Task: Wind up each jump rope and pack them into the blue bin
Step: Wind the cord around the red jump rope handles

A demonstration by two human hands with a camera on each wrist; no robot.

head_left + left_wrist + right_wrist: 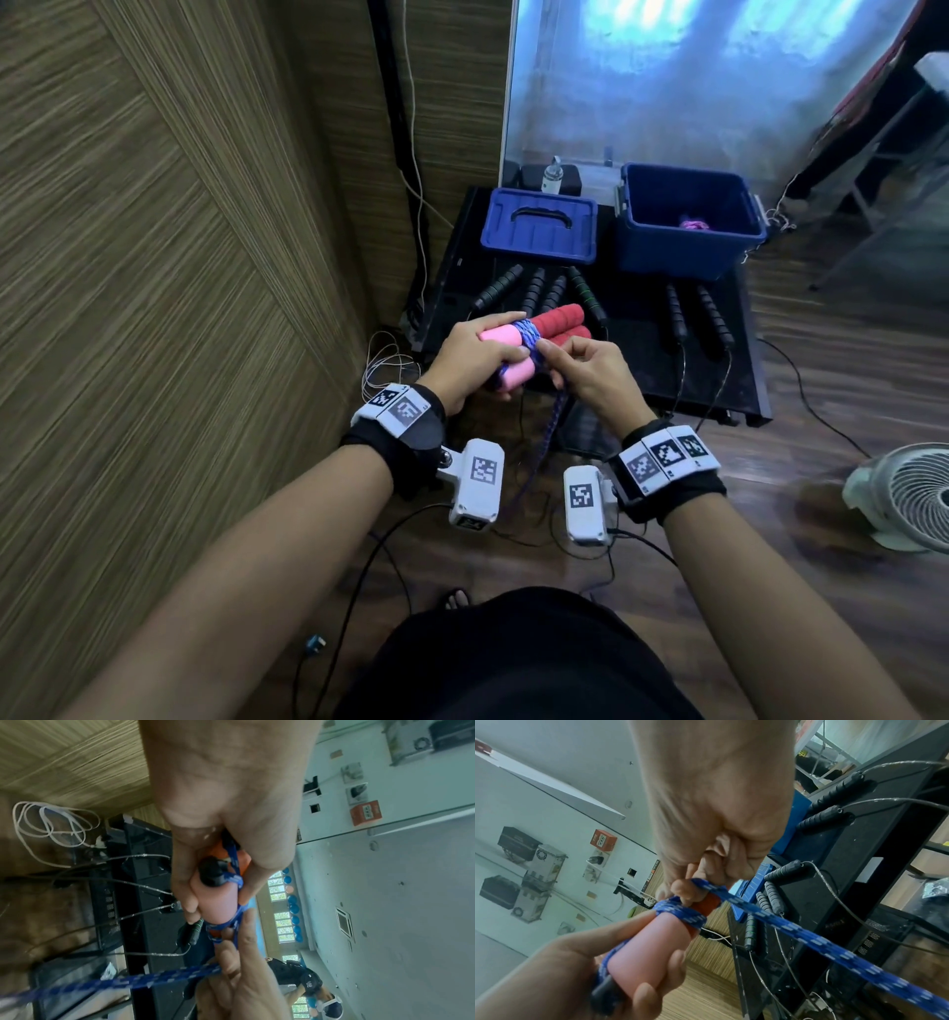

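Note:
My left hand [477, 354] grips the pink ends of two pink-and-red jump rope handles [560, 324] held side by side in front of me. A blue braided rope [683, 336] is wound around their middle. My right hand [575, 367] pinches that rope [770, 914] at the wraps; its loose length hangs down between my wrists. In the left wrist view the pink handle [218, 902] sits in my fingers with the rope [154, 981] trailing off. The open blue bin [688, 221] stands at the back right with a pink rope bundle [694, 224] inside.
The bin's blue lid [539, 226] lies left of the bin on a black stand [744, 360]. Several black-handled jump ropes [544, 290] lie on the stand, two more [698, 318] at right. A wooden wall [154, 257] is on my left, a white fan [909, 493] on the floor at right.

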